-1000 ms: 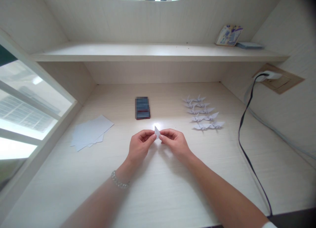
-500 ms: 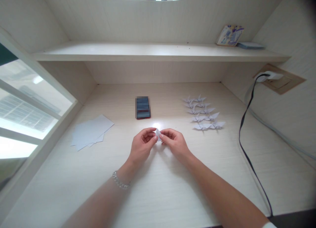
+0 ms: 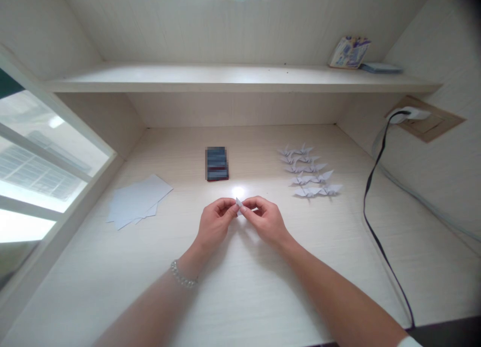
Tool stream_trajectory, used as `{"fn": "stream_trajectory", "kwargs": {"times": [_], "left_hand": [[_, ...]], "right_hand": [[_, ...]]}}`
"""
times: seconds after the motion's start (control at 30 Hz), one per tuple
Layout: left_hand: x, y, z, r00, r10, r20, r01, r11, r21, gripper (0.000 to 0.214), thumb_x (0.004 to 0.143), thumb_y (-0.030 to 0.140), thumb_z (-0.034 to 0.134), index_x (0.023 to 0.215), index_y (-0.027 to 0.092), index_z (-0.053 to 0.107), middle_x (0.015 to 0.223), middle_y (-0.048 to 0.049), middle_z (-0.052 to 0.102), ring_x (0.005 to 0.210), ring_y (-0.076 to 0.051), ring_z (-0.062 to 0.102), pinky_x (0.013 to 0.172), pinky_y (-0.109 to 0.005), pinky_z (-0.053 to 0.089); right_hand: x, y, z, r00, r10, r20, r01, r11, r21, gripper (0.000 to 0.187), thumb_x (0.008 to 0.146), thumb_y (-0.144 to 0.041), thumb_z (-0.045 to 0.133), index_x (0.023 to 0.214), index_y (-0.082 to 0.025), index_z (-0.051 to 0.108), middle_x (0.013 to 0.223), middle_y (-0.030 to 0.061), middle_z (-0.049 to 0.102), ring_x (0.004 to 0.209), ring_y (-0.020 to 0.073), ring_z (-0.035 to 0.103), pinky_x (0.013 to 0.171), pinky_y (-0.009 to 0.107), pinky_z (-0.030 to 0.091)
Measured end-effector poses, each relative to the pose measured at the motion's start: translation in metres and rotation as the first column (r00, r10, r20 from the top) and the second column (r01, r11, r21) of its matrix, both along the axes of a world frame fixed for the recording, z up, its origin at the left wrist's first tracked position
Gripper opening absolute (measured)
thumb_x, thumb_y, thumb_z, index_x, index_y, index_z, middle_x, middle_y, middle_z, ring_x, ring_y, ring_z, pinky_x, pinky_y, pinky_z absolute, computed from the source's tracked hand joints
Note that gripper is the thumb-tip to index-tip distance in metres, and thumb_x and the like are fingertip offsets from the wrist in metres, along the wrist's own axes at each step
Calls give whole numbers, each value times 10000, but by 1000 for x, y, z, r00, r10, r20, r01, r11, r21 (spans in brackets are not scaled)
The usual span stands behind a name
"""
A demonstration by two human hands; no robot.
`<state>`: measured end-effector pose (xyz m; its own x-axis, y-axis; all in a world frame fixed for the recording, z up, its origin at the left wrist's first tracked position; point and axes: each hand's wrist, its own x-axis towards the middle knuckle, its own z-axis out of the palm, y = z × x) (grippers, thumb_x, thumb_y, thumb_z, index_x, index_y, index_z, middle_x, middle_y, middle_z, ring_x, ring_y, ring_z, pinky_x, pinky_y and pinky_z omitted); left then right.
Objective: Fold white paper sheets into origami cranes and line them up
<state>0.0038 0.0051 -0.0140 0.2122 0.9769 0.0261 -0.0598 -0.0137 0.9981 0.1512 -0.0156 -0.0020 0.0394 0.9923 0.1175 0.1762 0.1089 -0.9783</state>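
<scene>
Grip: both hands closed on one small folded paper [image 3: 238, 203]. Left hand [image 3: 215, 223] pinches its left edge between thumb and forefinger; right hand [image 3: 265, 218] pinches its right edge the same way. Fingertips of the two hands nearly meet over the paper. Only a white pointed tip shows above the fingers; the rest is hidden, so the fold shape cannot be told.

Position: the paper is held just nearer the person than the phone [image 3: 217, 163] and slightly right of it, low over the desk [image 3: 263, 292]. Whether it touches the desk cannot be told. A bright light spot lies on the desk between phone and paper.

Left wrist: beaded bracelet [image 3: 182, 276]. Both forearms bare.

Surroundings, all referenced to the phone:
- Phone lies flat, long side running away from the person.
- Paper cranes [image 3: 308, 170], white, in rows of two, well to the right of the phone.
- Loose sheets [image 3: 138, 202], white, overlapping, well to the left of the phone and a little nearer the person.
- Black cable [image 3: 370, 197] far right of the phone, beyond the cranes, running up to a wall plug [image 3: 411, 115].
- Shelf [image 3: 225, 79] above and behind the phone; a printed box [image 3: 349, 52] leans at its right end.
- Window [image 3: 33, 177] far left of the phone.
</scene>
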Motion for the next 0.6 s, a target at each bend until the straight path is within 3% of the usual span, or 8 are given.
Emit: {"fn": "stream_trajectory", "kwargs": {"times": [0.23,0.6], "left_hand": [[-1,0,3,997,-52,-56,54,998,27,137,765,274,642,807,146,664,801,-50,652,748,-152,568,717,-258,450],[-2,2,0,994,-64,-94,67,997,34,143,765,287,637,804,151,660,802,-47,645,754,-157,562,717,-258,442]], "right_hand": [[-2,-3,1,1000,-25,14,24,997,77,140,759,-292,636,829,-180,683,827,50,660,755,164,630,654,269,520],[0,-1,-1,1000,-13,-20,15,996,84,116,740,-278,670,798,-183,700,799,49,657,729,165,629,655,279,514]]}}
